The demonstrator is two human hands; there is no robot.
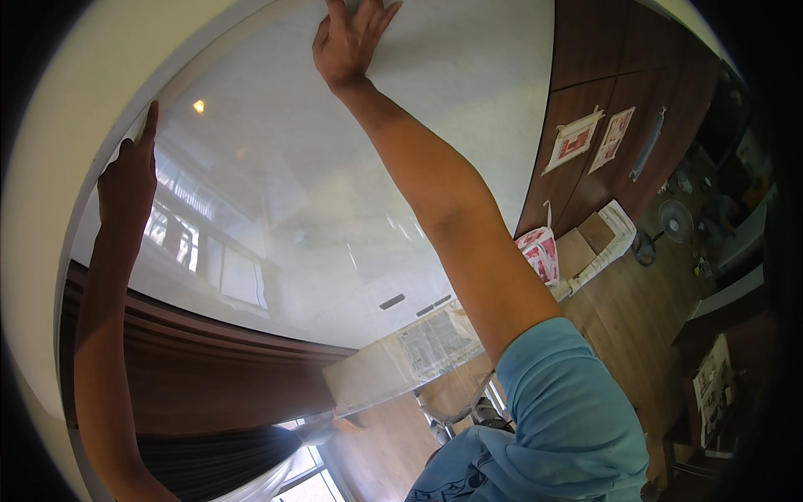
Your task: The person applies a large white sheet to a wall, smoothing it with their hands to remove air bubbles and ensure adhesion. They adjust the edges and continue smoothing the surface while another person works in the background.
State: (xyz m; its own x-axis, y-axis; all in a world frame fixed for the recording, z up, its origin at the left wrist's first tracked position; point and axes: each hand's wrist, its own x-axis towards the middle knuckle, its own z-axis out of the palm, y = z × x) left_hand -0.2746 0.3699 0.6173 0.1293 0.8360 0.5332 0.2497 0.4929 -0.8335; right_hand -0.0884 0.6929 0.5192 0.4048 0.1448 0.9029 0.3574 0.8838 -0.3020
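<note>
Left hand (127, 180) extends its index finger along the left border of a glossy white panel (309, 184), other fingers bent; whether it grips anything, I cannot tell. Right hand (350, 43), spread open and visibly holding nothing, seems to rest on the panel's far part, some fingertips out of view. Light, even palm pressure would probably serve best, sparing the shiny face. Windows reflect in it; brown wooden doors (615, 54) stand right, near wooden floor (606, 305).
</note>
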